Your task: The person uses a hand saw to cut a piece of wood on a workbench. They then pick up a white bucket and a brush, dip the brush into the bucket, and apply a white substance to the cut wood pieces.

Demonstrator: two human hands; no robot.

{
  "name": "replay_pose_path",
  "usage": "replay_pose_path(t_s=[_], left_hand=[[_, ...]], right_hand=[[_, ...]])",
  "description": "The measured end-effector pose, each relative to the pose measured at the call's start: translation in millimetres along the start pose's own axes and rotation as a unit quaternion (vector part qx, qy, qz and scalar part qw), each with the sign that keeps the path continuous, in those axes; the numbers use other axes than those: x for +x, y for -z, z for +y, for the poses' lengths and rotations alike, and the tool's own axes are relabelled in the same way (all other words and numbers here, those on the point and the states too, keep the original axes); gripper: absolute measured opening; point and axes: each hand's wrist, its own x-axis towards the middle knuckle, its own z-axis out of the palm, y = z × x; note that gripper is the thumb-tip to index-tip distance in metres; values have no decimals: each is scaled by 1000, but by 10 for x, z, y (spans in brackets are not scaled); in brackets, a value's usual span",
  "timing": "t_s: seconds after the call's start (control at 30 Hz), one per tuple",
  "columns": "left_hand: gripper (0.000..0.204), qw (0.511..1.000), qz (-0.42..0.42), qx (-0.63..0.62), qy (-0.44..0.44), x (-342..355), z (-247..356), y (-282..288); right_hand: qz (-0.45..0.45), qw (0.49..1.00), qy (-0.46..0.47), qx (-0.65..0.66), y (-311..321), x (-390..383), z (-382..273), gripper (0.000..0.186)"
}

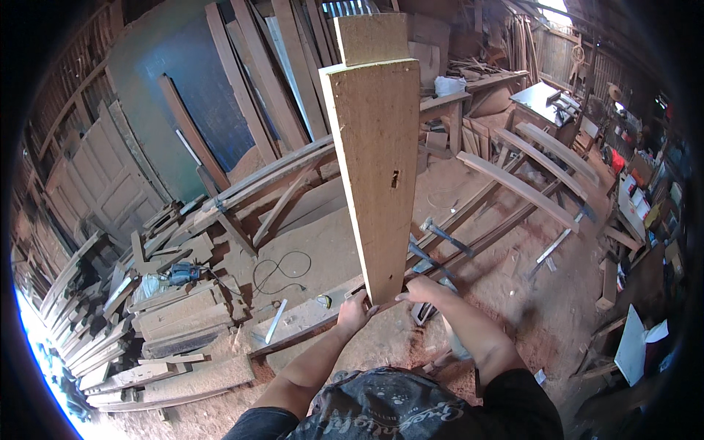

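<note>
A long pale wooden plank [378, 161] rises upright in front of me, with a narrower tongue [372, 38] at its top end. A small slot is cut through its face, and a smaller mark shows low down. My left hand [353, 314] is closed at the plank's lower left edge. On the lower right edge, my right hand [425, 290] grips it with bent fingers. The fingertips of both hands are partly hidden. Just beyond my right hand, a hammer [444, 236] and a second blue-headed tool [421, 255] rest by the long beams.
A tape measure [324, 301] and a pale ruler [276, 321] lie left of my hands on a low beam. A blue power tool [183, 273] with a black cord [282, 271] sits on stacked offcuts. Curved timbers [519, 188] lie across beams at right. Boards [249, 81] lean behind.
</note>
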Motion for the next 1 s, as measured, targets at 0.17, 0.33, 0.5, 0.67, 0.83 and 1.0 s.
replay_pose_path(t_s=[0.17,0.33,0.5,0.67,0.83,1.0], left_hand=[[39,999,15,12,-28,-45,-63,-39],[41,999,18,14,-33,76,66,-109],[39,998,39,-37,-19,0,160,156],[49,982,62,-84,-158,58,566,984],[85,836,403,-56,-367,468,1152,2384],[67,725,396,336,-452,560,1881,3059]], right_hand=[[59,998,-3,35,-189,-47,-13,73],[-6,998,-64,29,-4,-135,68,72],[103,927,-37,359,628,-268,-599,84],[261,868,111,408,1432,-444,-1017,83],[313,848,171,393,1984,-874,-1392,88],[91,843,180,499,1884,-1268,-1319,78]])
